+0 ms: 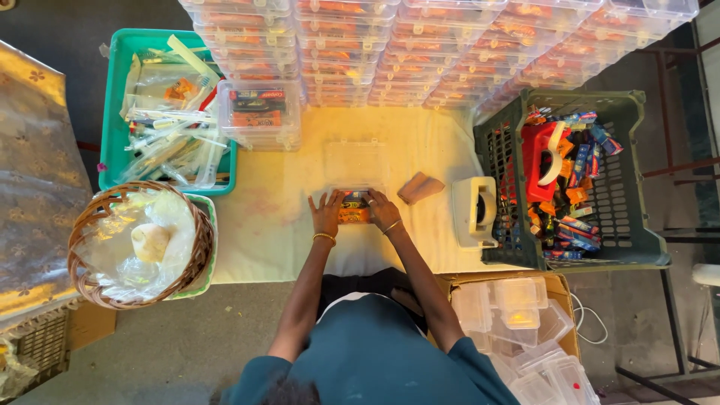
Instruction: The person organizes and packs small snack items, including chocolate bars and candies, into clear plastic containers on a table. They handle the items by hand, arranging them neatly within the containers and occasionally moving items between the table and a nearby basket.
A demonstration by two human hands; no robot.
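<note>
My left hand [325,213] and my right hand [383,211] rest on either side of a small clear plastic box [354,208] filled with orange and dark items, near the front of the cream-covered table [262,225]. Fingers of both hands touch the box's edges. Its clear hinged lid [355,163] lies open behind it, flat on the table. A small brown piece [419,187] lies just right of the box.
Rows of stacked, filled clear boxes [442,45] line the back. A teal tray [120,112] of wrapped items and one filled box [259,112] sit left, a wicker basket [139,244] below. A white dispenser [476,211] and dark crate [630,180] stand right; empty boxes [525,330] fill a carton.
</note>
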